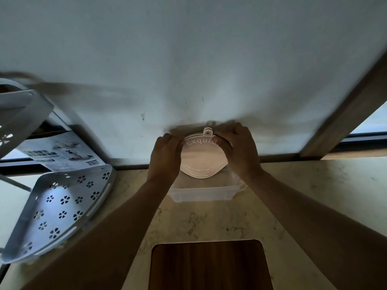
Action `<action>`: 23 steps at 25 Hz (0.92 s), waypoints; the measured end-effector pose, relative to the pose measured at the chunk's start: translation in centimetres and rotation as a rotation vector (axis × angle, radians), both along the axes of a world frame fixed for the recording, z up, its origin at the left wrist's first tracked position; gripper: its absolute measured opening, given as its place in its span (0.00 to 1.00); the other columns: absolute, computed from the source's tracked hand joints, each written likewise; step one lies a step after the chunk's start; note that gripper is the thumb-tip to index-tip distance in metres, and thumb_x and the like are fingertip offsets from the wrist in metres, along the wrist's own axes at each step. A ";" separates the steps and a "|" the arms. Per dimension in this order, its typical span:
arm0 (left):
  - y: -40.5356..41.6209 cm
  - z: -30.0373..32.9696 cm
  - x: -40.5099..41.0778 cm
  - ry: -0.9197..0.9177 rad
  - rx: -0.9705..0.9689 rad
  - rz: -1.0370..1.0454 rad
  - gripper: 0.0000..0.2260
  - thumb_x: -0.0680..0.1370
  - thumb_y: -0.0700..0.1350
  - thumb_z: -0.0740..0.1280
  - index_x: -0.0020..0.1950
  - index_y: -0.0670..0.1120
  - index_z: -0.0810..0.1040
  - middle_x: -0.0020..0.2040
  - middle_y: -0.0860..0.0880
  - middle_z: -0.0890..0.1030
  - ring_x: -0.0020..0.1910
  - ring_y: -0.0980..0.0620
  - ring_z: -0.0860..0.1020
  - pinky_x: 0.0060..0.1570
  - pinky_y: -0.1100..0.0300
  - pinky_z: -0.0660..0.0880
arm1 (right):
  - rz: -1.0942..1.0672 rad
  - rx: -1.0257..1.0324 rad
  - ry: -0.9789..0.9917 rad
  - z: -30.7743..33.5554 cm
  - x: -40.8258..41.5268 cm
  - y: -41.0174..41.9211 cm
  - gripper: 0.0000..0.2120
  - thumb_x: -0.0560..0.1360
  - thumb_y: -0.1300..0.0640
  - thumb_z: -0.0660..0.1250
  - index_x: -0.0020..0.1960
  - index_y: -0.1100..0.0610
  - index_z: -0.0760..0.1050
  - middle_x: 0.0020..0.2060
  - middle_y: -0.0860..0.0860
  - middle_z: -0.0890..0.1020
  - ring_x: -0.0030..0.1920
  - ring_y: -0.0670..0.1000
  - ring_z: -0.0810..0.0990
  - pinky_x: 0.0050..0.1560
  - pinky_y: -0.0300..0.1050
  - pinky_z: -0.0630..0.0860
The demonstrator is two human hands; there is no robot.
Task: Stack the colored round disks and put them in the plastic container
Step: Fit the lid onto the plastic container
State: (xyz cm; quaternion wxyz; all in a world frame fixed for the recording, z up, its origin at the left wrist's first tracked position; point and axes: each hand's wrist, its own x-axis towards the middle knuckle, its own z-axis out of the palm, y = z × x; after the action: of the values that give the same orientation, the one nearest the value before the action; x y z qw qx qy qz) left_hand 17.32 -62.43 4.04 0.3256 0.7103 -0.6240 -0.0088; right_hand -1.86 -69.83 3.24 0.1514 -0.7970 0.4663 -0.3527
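Fingers (pixel 174 141) — two hands, one disk stack (pixel 202 158)

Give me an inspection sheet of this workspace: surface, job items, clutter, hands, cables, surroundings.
Surface: pale marbled countertop with a dark wood inset at the near edge.
Job items: stack of round disks, top one pale with printed lettering and a hanging tab, held tilted above the clear plastic container; not yet inside.
Clutter: grey perforated corner shelf at left, a second shelf piece above it, a printed box between them.
Hands: left hand and right hand grip the stack's opposite edges.
Cables: nothing seen.
Surroundings: white wall behind, wooden frame at right; dim light.
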 end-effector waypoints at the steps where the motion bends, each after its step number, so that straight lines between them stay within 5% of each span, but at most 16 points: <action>1: 0.0 0.0 0.0 -0.013 -0.004 0.005 0.08 0.80 0.39 0.64 0.56 0.41 0.80 0.50 0.40 0.79 0.50 0.39 0.75 0.48 0.48 0.73 | 0.002 0.004 0.027 0.0 0.1 0.0 0.12 0.77 0.48 0.68 0.58 0.51 0.81 0.51 0.52 0.80 0.51 0.57 0.76 0.54 0.52 0.71; 11: 0.0 0.1 0.1 -0.064 0.042 0.101 0.10 0.80 0.38 0.61 0.56 0.42 0.80 0.51 0.40 0.80 0.52 0.39 0.75 0.53 0.45 0.69 | -0.072 0.020 -0.008 0.4 0.2 0.3 0.07 0.67 0.62 0.68 0.45 0.54 0.77 0.43 0.48 0.81 0.46 0.55 0.78 0.49 0.56 0.74; 20: -0.5 -0.5 0.3 -0.007 0.043 0.086 0.08 0.79 0.40 0.63 0.55 0.43 0.78 0.55 0.43 0.78 0.55 0.40 0.74 0.55 0.45 0.69 | -0.058 -0.010 -0.018 0.6 0.4 0.6 0.10 0.67 0.66 0.67 0.48 0.57 0.75 0.47 0.54 0.78 0.48 0.58 0.75 0.50 0.55 0.73; 23: -0.5 -0.8 0.2 -0.043 0.068 0.039 0.14 0.74 0.45 0.68 0.59 0.47 0.74 0.59 0.46 0.77 0.57 0.43 0.72 0.53 0.49 0.66 | -0.063 -0.019 0.115 0.6 0.4 0.8 0.13 0.65 0.63 0.68 0.50 0.59 0.76 0.52 0.55 0.78 0.52 0.58 0.75 0.53 0.52 0.72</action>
State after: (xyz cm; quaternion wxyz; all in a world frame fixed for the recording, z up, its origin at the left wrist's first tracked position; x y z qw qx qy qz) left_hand 17.52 -62.91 3.22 0.2880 0.7329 -0.6163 -0.0082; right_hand -1.43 -69.08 3.86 0.1057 -0.8022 0.4959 -0.3152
